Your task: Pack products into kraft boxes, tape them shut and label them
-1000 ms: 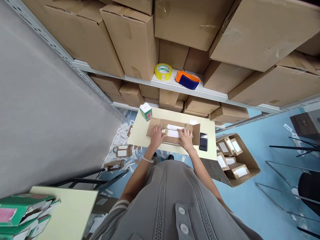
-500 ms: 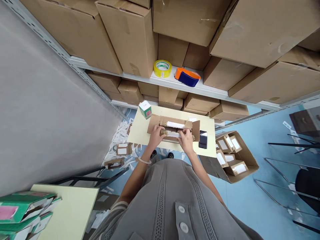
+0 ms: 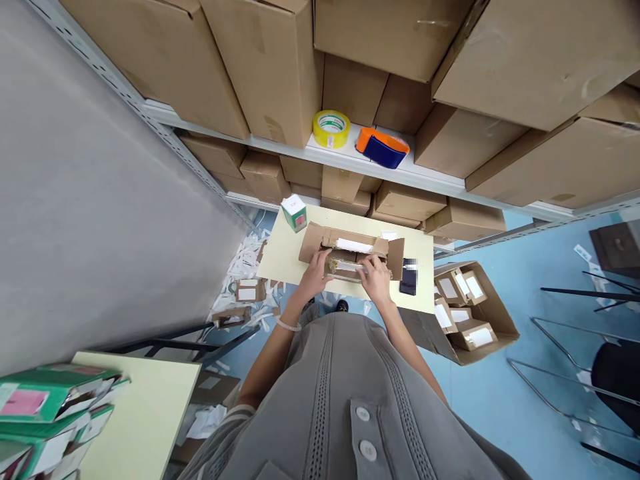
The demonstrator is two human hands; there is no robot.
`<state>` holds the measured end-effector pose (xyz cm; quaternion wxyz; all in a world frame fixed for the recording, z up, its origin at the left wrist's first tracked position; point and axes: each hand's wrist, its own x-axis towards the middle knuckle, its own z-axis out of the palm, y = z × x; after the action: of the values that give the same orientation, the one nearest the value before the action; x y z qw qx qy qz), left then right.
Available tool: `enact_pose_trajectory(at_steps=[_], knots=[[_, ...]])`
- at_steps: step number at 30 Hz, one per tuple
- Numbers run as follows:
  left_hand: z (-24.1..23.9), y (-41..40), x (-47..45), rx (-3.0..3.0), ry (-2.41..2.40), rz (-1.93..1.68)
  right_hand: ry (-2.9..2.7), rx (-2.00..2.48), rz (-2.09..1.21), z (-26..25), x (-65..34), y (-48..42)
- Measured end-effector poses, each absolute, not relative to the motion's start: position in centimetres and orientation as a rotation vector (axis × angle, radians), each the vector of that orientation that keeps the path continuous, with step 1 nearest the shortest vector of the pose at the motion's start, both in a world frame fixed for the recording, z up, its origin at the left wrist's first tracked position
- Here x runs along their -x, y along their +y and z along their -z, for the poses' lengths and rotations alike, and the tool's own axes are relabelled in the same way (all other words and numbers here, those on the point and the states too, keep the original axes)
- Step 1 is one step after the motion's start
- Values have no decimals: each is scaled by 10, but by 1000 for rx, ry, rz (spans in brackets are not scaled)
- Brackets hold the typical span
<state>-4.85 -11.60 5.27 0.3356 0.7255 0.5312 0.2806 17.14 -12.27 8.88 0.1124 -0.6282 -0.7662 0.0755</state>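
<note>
An open brown cardboard box (image 3: pixel 320 238) lies on a pale yellow table (image 3: pixel 285 257) in front of me, with white sheets inside. My left hand (image 3: pixel 317 274) and my right hand (image 3: pixel 374 279) are both at the box's near side. Together they hold a long narrow item (image 3: pixel 345 268) with white and straw-coloured parts, one hand at each end. A black phone (image 3: pixel 409 277) lies on the table just right of the box. A small green and white carton (image 3: pixel 294 213) stands at the table's far left corner.
Metal shelves behind the table carry large cardboard cartons, a yellow tape roll (image 3: pixel 331 129) and an orange-blue tape dispenser (image 3: pixel 381 147). An open carton (image 3: pixel 500 320) of small labelled boxes sits on the blue floor at right. Paper scraps litter the floor at left. Green boxes (image 3: pixel 45 407) lie on a second table.
Both hands have drawn back from inside the box toward its near edge, bringing the long item with them. The view has shifted slightly.
</note>
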Motion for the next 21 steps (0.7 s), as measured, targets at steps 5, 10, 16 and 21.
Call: enact_pose_trajectory(at_steps=[5, 10, 16, 21], knots=[[-47, -119, 22, -1821, 1557, -923, -2219, 1855, -233, -87, -170, -124], [-53, -113, 29, -1578, 1526, -1040, -2185, 1859, -267, -85, -171, -128], [-53, -102, 49, -1392, 1484, -960, -2216, 1878, -299, -87, -169, -129], [-57, -97, 53, -1284, 1356, -958, -2178, 1860, -498, -97, -175, -128]])
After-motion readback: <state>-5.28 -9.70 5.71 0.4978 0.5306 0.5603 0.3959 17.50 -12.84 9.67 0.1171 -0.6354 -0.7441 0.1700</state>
